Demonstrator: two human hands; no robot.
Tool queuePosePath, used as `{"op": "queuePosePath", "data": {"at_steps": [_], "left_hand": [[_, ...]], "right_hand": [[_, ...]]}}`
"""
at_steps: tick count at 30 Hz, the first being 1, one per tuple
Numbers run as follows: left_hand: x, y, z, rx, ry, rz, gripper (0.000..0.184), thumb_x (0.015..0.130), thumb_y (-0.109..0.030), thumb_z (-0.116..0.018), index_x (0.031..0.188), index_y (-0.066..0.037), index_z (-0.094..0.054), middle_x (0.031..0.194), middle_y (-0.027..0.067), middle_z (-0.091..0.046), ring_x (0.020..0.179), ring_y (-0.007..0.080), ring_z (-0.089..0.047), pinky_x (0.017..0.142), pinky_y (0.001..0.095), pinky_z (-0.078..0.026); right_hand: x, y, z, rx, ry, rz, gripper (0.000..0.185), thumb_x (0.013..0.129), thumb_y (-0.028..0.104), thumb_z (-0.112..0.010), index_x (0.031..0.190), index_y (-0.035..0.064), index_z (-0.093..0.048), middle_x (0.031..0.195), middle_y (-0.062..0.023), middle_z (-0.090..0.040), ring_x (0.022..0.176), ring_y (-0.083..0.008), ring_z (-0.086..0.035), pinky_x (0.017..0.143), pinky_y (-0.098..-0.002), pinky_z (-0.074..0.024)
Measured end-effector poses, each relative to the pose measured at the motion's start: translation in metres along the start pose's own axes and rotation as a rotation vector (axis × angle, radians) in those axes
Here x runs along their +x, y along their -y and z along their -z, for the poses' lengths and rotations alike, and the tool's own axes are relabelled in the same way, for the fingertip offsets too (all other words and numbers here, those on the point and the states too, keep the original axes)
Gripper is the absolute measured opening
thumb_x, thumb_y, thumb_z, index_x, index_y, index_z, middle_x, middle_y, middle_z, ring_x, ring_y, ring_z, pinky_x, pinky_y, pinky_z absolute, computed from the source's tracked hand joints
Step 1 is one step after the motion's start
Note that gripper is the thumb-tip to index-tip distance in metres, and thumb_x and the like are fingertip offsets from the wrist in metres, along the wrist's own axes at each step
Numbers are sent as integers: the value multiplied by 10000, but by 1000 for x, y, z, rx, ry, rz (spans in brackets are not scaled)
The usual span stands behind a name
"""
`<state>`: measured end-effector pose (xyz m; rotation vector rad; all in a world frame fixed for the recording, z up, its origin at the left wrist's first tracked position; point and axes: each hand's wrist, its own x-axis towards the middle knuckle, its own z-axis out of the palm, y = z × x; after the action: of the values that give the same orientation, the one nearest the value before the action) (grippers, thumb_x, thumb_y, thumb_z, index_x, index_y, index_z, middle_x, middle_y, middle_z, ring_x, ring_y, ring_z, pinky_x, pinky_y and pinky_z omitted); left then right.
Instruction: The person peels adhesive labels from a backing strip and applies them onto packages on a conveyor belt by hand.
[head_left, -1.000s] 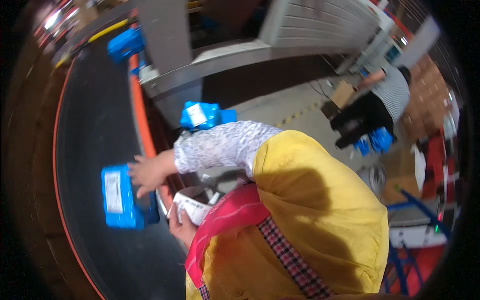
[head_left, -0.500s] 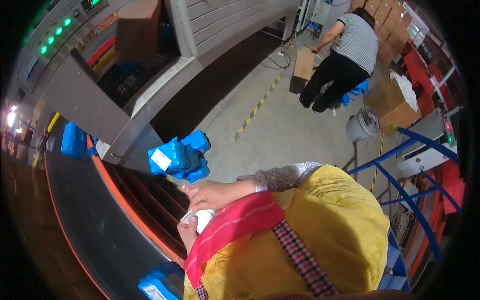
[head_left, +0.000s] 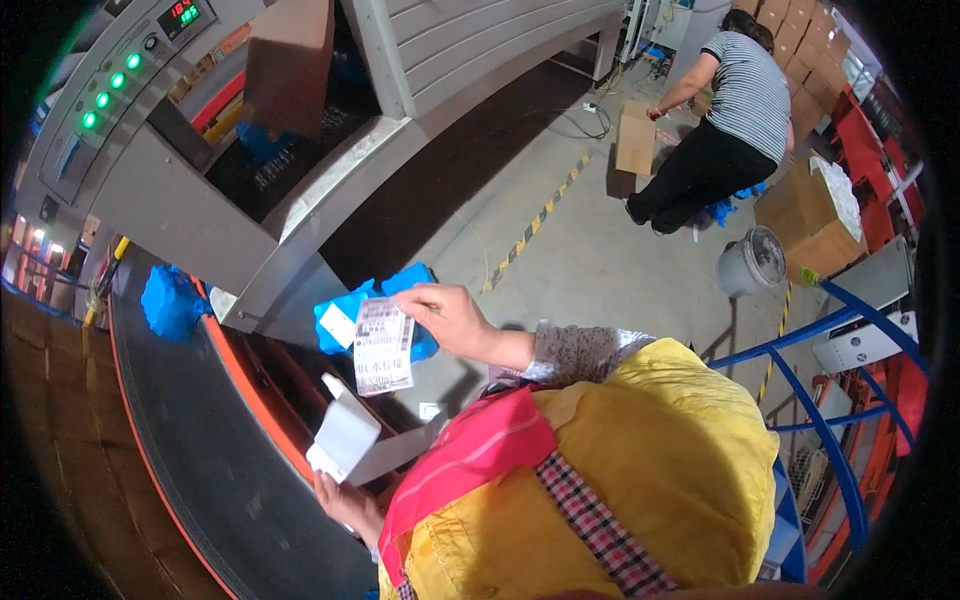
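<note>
My right hand point(head_left: 448, 318) pinches a printed white label point(head_left: 382, 345) by its top edge. The label has a barcode and handwriting, and it hangs in front of blue-wrapped parcels point(head_left: 412, 283) on the floor. Lower down, my left hand point(head_left: 347, 505) grips one end of a folded white paper strip point(head_left: 347, 437), whose other part runs toward the pink cloth at my front. Some of the left fingers are hidden behind the paper. Both hands are beside the conveyor belt point(head_left: 235, 490).
A blue parcel point(head_left: 172, 302) sits on the belt's far part. Ahead stands a grey machine point(head_left: 165, 215) with green lights. A co-worker point(head_left: 735, 110) bends over a cardboard box point(head_left: 635, 138); a grey bucket point(head_left: 750, 262) and blue metal rails point(head_left: 815, 395) are at the right.
My hands have moved apart: the right rose with the label, now spread out, and the left dropped with the white strip. The blue parcel at the belt's near end has almost left view.
</note>
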<state>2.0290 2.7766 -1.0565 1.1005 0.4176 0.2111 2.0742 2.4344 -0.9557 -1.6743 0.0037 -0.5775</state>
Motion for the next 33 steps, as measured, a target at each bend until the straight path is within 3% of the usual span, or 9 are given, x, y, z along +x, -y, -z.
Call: {"op": "queuePosePath", "data": {"at_steps": [5,6,8,9,12,15,19,24,33], "left_hand": [[-14,-22,-7,83,164,-52,573,800,-17,-529,1347,-24,-359,1258,163,-476,1090,268,-522,928,390,-432],[-28,-18,-8,98,138,-129,615,778,-1,-524,1363,-38,-340,1282,162,-457,1095,271,-520,936,393,-430],[-46,-34,-47,105,22,-11,699,716,24,-515,1381,-69,-319,1325,155,-411,1114,276,-511,947,399,-431],[-51,-31,-40,-69,45,9,652,745,23,-510,1369,-51,-335,1310,154,-430,1112,276,-516,931,395,-444],[-27,-38,-9,-377,102,103,448,844,7,-480,1290,15,-435,1201,154,-537,1038,258,-573,863,360,-492],[-9,-32,28,-107,30,113,325,866,12,-501,1188,43,-534,1039,142,-625,906,201,-629,810,326,-517],[-3,-31,53,-21,80,-16,530,775,114,-507,1294,25,-443,1237,132,-514,1073,176,-533,904,269,-439],[-24,-41,77,38,95,11,498,794,104,-498,1284,29,-456,1209,122,-533,1024,147,-538,855,249,-445],[-11,-70,91,-130,106,-91,514,792,122,-466,1298,36,-435,1294,132,-470,1132,183,-495,964,272,-381]], "right_hand": [[18,-31,-6,106,16,-116,226,862,41,-541,1066,-47,-578,899,-98,-646,800,-123,-606,712,-254,-488],[25,-32,-18,114,116,-133,234,861,19,-534,1080,-55,-570,927,-85,-641,821,-121,-602,738,-247,-491],[29,-48,-30,200,244,-286,246,855,1,-517,1091,-51,-564,938,-81,-635,838,-117,-597,743,-251,-489],[24,-44,-40,242,237,-182,259,850,-3,-510,1100,-51,-558,940,-75,-632,856,-112,-590,746,-247,-482],[6,-37,-77,74,291,-246,290,843,31,-542,1118,-61,-556,948,-54,-630,827,-89,-571,736,-230,-462],[-5,-44,-134,74,422,-219,291,840,23,-569,1117,-64,-552,948,-88,-638,840,-99,-594,719,-237,-480],[-10,-46,-206,-16,503,-146,318,830,79,-597,1117,-51,-559,850,-52,-628,742,-77,-561,652,-233,-461],[-28,-36,-262,-76,600,-89,361,810,135,-615,1132,-18,-562,719,-42,-592,637,-90,-518,588,-251,-440],[-34,-39,-254,-197,533,-97,357,794,147,-622,1111,-11,-578,761,-94,-636,660,-134,-582,609,-286,-466]]}}
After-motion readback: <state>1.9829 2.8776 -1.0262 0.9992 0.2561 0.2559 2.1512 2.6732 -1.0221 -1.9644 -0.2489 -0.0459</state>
